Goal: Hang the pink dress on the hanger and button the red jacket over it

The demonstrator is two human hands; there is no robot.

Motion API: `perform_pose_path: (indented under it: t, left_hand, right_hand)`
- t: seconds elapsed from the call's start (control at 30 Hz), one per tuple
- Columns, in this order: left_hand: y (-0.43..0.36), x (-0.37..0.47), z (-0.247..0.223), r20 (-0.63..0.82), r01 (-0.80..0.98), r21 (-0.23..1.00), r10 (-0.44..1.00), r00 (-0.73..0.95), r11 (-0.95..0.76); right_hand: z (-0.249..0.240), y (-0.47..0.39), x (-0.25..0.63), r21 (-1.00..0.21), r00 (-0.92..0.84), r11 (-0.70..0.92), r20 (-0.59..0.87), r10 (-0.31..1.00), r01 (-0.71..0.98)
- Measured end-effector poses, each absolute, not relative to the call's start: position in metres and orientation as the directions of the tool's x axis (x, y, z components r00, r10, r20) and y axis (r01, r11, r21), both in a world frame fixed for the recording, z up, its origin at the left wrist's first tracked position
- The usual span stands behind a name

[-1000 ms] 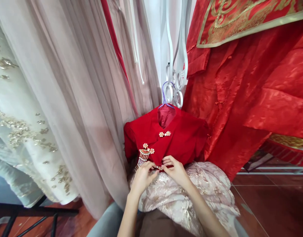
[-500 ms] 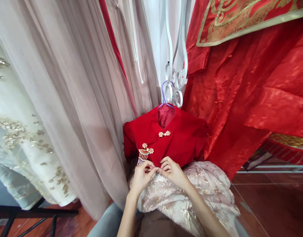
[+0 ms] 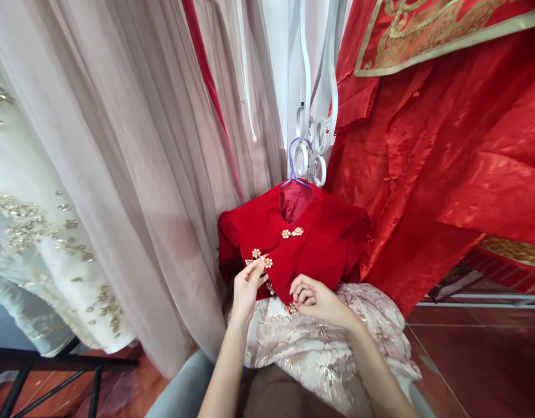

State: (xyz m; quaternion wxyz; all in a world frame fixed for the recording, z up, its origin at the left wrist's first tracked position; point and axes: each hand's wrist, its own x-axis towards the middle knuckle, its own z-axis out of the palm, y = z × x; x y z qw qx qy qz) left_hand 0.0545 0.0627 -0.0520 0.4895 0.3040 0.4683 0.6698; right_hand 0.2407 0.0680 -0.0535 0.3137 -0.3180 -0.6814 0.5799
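Note:
A short red velvet jacket (image 3: pixel 332 244) hangs on a purple hanger (image 3: pixel 292 162), its front flap overlapping. The top flower clasp (image 3: pixel 292 233) is joined at the chest. My left hand (image 3: pixel 246 290) is closed, thumb and finger pinching at the middle flower clasp (image 3: pixel 268 263); it covers most of the clasp's dangling tassel. Just beneath its fingers, a lower flower piece (image 3: pixel 270 288) shows on the jacket's edge. With curled fingers, my right hand (image 3: pixel 317 299) pinches the flap's bottom corner beside another flower piece (image 3: pixel 290 309), apart from the one opposite.
Pale pink-gold brocade fabric (image 3: pixel 328 342) lies below the jacket. Sheer beige curtain (image 3: pixel 154 174) hangs on the left, with a beaded white gown (image 3: pixel 41 232) beyond. Red satin garments (image 3: pixel 424 151) hang right, and a white scrolled metal stand (image 3: pixel 305 69) rises behind.
My left hand has moved up from the lower clasp to the middle one, covering its tassel. The lower clasp's two halves are now apart. My right hand has shifted slightly right and down.

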Motion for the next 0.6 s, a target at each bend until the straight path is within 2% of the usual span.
perform_pose_path:
  t: [0.13, 0.23, 0.5, 0.6]
  left_hand:
    - [0.063, 0.053, -0.05, -0.111, -0.521, 0.852, 0.953, -0.283, -0.056]
    - [0.066, 0.052, -0.048, -0.159, -0.55, 0.835, 0.946, -0.283, -0.024]
    - [0.072, 0.057, -0.049, -0.193, -0.547, 0.836, 0.916, -0.352, -0.033]
    - [0.072, 0.058, -0.054, -0.19, -0.441, 0.897, 0.88, -0.434, -0.023]
  right_hand:
    - [-0.056, 0.068, 0.239, -0.991, -0.612, 0.122, 0.059, 0.789, 0.062]
    - [-0.058, 0.068, 0.238, -0.991, -0.629, 0.123, 0.058, 0.775, 0.06]
    - [-0.062, 0.07, 0.236, -0.989, -0.638, 0.135, 0.062, 0.767, 0.066]
    - [-0.059, 0.07, 0.24, -0.988, -0.645, 0.134, 0.052, 0.762, 0.078]
